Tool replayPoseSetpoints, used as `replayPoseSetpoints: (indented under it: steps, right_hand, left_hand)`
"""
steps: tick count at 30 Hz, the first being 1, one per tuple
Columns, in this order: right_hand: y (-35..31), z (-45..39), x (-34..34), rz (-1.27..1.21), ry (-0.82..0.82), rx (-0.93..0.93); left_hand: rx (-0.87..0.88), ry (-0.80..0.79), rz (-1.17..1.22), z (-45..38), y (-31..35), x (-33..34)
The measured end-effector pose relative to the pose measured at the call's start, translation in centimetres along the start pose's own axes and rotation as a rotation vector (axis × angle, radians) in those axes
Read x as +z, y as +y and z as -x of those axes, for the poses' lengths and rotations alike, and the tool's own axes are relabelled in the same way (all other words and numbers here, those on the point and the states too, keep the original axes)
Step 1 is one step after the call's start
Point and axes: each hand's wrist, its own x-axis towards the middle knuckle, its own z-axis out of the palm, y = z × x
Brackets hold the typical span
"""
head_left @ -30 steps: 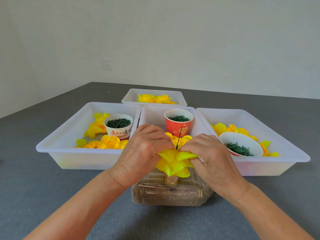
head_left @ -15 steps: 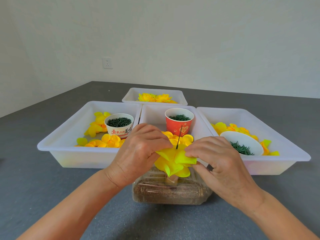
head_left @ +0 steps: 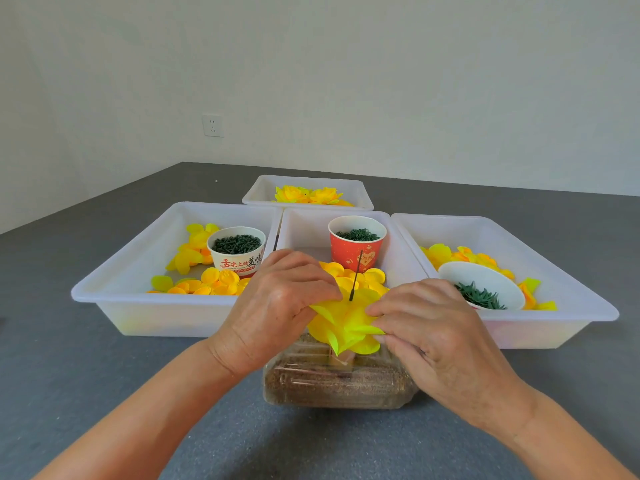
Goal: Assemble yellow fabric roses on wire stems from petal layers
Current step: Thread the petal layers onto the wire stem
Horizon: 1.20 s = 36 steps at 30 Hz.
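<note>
A half-built yellow fabric rose sits on a thin dark wire stem that pokes up through its middle. The stem stands in a clear plastic box of brown grain in front of me. My left hand pinches the petal layers from the left. From the right, my right hand pinches them with thumb and fingers. Loose yellow petals lie behind the rose in the middle tray.
A left tray holds petals and a white cup of green pieces. A red cup stands in the middle tray. The right tray holds petals and a white bowl. Finished roses lie in the far tray.
My right hand has slid a little to the right and lower along the petals. The left hand keeps its hold and the rose sits slightly flatter on the stem.
</note>
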Motion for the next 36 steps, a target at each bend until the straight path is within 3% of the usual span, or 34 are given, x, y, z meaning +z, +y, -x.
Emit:
replayPoseSetpoints:
  steps: [12, 15, 20, 25, 31, 36]
  right_hand:
    - [-0.3, -0.4, -0.4, 0.031, -0.106, -0.019]
    - [-0.4, -0.8, -1.0, -0.107, -0.089, 0.100]
    - [0.2, -2.8, -0.6, -0.391, 0.087, 0.443]
    - [0.4, -4.1, 1.2, -0.435, -0.087, 0.612]
    - [0.6, -4.3, 1.9, -0.568, -0.137, 0.658]
    - [0.9, -4.3, 1.9, -0.565, -0.180, 0.608]
  left_hand:
    - [0.031, -0.042, 0.012, -0.1, 0.2, -0.6]
    - [0.030, -0.060, 0.004, 0.0, 0.2, -0.7]
    - [-0.002, -0.080, 0.015, -0.1, 0.2, -0.9]
    - [-0.035, -0.099, 0.072, -0.2, 0.4, -1.4]
    - [-0.245, 0.050, 0.339, -0.9, 1.0, -1.4]
    - [-0.405, -0.005, 0.454, -1.5, 2.2, -0.1]
